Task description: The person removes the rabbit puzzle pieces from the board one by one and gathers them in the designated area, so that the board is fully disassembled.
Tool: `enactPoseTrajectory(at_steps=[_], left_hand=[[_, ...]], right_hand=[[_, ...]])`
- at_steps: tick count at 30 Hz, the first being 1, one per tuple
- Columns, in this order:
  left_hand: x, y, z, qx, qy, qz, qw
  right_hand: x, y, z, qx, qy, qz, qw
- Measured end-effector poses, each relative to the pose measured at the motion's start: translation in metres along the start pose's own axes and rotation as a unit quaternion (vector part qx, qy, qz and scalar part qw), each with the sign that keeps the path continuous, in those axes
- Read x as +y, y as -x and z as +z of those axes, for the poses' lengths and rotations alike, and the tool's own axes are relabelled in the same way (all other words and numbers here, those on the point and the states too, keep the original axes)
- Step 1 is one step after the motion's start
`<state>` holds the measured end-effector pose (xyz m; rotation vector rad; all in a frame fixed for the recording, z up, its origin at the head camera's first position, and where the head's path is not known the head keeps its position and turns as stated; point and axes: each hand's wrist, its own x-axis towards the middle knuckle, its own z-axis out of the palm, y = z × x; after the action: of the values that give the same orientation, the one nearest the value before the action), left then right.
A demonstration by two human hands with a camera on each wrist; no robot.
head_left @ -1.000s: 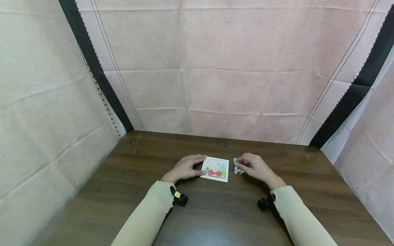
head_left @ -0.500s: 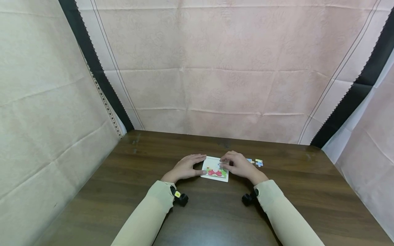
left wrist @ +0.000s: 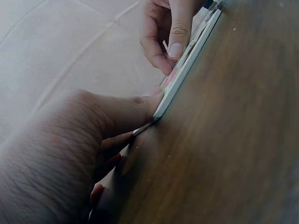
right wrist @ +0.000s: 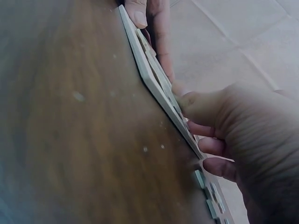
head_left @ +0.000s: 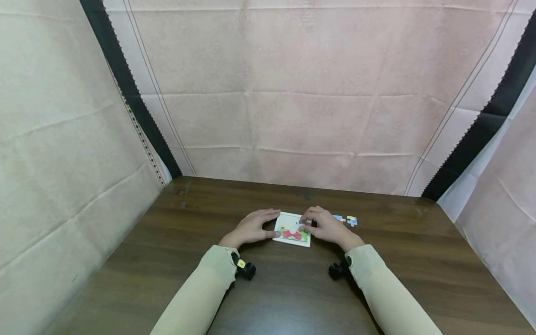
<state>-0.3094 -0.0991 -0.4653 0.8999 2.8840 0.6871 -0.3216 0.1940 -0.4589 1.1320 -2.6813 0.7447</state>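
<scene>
Below centre in the head frame, the white puzzle board (head_left: 288, 220) lies on the worktop (head_left: 280, 288) between the left hand (head_left: 253, 227) and the right hand (head_left: 327, 227). The left touches its left edge, thumb and fingers apart; the right, nearer the loose pieces (head_left: 351, 221) farther right, bends over its right side, its grip on any piece unclear.

The head camera looks from above the near side, facing forward and down, with most of the tabletop (head_left: 284, 288) at a distance. The left wrist camera (head_left: 249, 271) sits low and close, facing right past the left hand (left wrist: 70, 135); the right wrist camera (head_left: 336, 271) faces left past the right hand (right wrist: 233, 121). Both tilted close views share the board (head_left: 289, 220).
</scene>
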Motion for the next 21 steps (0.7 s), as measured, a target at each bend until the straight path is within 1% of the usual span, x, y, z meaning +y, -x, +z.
enactPoseTrajectory(at_steps=[6, 15, 21], left_hand=[[-0.0004, -0.0002, 0.0, -0.001, -0.004, -0.001, 1.0], [-0.0021, -0.0007, 0.0003, 0.006, -0.004, 0.007, 0.9999], [-0.0012, -0.0009, 0.0003, 0.005, -0.002, 0.006, 1.0]], right_hand=[[-0.0028, -0.0003, 0.0003, -0.002, 0.004, 0.018, 0.9998], [-0.0062, -0.0028, -0.0003, -0.004, 0.009, 0.027, 0.9996], [-0.0061, -0.0041, 0.0005, -0.012, -0.005, 0.05, 0.9987]])
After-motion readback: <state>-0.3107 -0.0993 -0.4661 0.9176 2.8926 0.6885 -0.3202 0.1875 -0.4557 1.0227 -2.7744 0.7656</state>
